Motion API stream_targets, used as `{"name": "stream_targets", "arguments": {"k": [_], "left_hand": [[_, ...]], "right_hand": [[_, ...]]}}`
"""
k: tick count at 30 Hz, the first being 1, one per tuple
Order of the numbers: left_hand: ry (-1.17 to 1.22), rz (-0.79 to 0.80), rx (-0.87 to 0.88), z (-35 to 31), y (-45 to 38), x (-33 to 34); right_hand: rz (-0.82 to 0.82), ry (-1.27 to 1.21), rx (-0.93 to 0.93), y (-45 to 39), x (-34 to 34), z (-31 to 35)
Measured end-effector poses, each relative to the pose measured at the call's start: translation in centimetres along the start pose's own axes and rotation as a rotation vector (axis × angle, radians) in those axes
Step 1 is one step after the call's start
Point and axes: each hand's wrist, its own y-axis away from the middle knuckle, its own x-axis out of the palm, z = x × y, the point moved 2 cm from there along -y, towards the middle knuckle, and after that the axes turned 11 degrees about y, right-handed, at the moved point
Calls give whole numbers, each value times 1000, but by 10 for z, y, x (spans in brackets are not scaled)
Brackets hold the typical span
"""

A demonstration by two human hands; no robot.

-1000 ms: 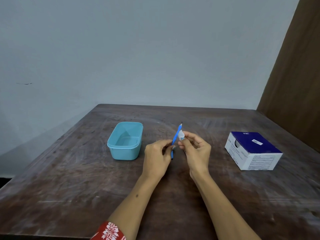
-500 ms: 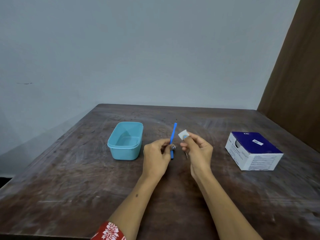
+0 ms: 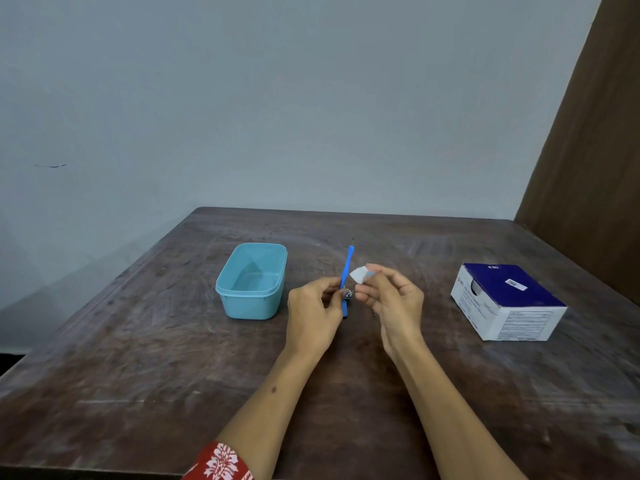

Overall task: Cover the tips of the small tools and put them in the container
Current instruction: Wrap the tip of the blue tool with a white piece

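My left hand (image 3: 313,313) pinches a thin blue tool (image 3: 347,268) near its lower end and holds it nearly upright, its fine dark tip bare and pointing away from me. Just to the right, my right hand (image 3: 394,301) holds a small white cover piece (image 3: 360,274) between thumb and fingertips, close to the tool's shaft but apart from it. The light blue plastic container (image 3: 228,289) stands open and empty on the table to the left of my left hand.
A dark blue and white cardboard box (image 3: 507,301) lies on the right side of the brown wooden table (image 3: 138,358). A grey wall stands behind the table and a brown panel at the far right.
The tool has swung from a rightward tilt to nearly upright. My right hand has drawn away to the right with the white piece, leaving the tool's tip bare.
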Motion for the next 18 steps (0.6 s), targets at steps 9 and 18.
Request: {"name": "stream_targets", "arguments": {"k": [9,18], "left_hand": [[18,18,2,5,-1,2],[60,35,3,4,-1,1]], "right_hand": [[-130,92,-71,-3,-4,-4],[-11,278,-262,4,5,-4]]}}
